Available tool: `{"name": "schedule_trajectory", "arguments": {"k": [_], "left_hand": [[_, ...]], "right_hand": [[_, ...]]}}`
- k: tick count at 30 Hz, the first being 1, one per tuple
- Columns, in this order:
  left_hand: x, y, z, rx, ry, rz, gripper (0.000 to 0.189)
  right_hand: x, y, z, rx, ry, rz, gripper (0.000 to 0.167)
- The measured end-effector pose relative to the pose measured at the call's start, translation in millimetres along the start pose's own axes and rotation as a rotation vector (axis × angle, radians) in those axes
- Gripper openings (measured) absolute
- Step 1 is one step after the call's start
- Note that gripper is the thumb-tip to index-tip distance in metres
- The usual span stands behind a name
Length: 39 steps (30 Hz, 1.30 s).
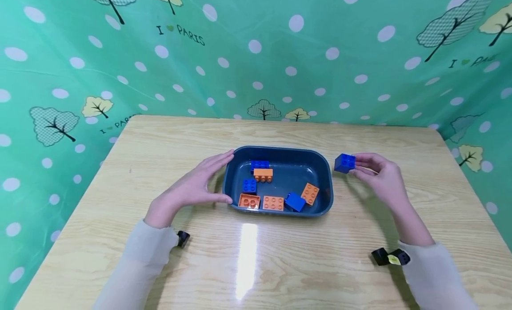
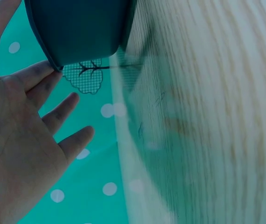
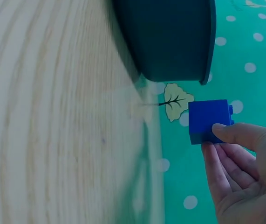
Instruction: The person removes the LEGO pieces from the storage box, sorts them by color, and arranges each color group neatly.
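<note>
A dark blue plastic bin (image 1: 280, 149) on the table contains several blue and orange toy bricks. My left hand (image 1: 198, 181) spans its left end, fingers spread fairly straight, with a fingertip at the far corner of the rim and the thumb at the near one. In the left wrist view, fingertips (image 2: 49, 70) touch the rim. My right hand (image 1: 382, 176) pinches a blue toy brick (image 1: 343, 163) between thumb and fingers, just right of the bin. The right wrist view has this brick (image 3: 209, 119) held above table height, studs facing sideways.
Inside the bin, orange bricks (image 1: 274, 203) lie along the near wall and a blue brick (image 1: 294, 202) leans by the right end. Light wood forms the tabletop (image 1: 304, 261). A green dotted cloth (image 1: 256, 79) hangs behind the table. Black wrist devices (image 1: 390, 257) sit at both cuffs.
</note>
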<state>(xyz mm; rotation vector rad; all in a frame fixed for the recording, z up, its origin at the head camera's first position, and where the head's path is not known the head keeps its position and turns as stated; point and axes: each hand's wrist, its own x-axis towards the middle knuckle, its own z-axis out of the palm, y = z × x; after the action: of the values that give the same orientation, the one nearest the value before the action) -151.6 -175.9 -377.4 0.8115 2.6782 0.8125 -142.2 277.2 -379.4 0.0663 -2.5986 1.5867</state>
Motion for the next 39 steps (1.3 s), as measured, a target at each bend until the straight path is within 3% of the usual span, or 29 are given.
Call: {"name": "schedule_trajectory", "arguments": {"k": [15, 29, 39], "left_hand": [[0.9, 0.0, 1.1, -0.010, 0.003, 0.015, 0.110], [1.8, 0.2, -1.3, -0.014, -0.009, -0.002, 0.111], [2.1, -3.2, -1.1, -0.046, -0.012, 0.001, 0.112]], "right_hand": [[5.4, 16, 0, -0.094, -0.096, 0.093, 0.040], [9.0, 22, 8, -0.164, -0.147, 0.104, 0.040], [9.2, 24, 6, -0.142, -0.171, 0.118, 0.044]]}}
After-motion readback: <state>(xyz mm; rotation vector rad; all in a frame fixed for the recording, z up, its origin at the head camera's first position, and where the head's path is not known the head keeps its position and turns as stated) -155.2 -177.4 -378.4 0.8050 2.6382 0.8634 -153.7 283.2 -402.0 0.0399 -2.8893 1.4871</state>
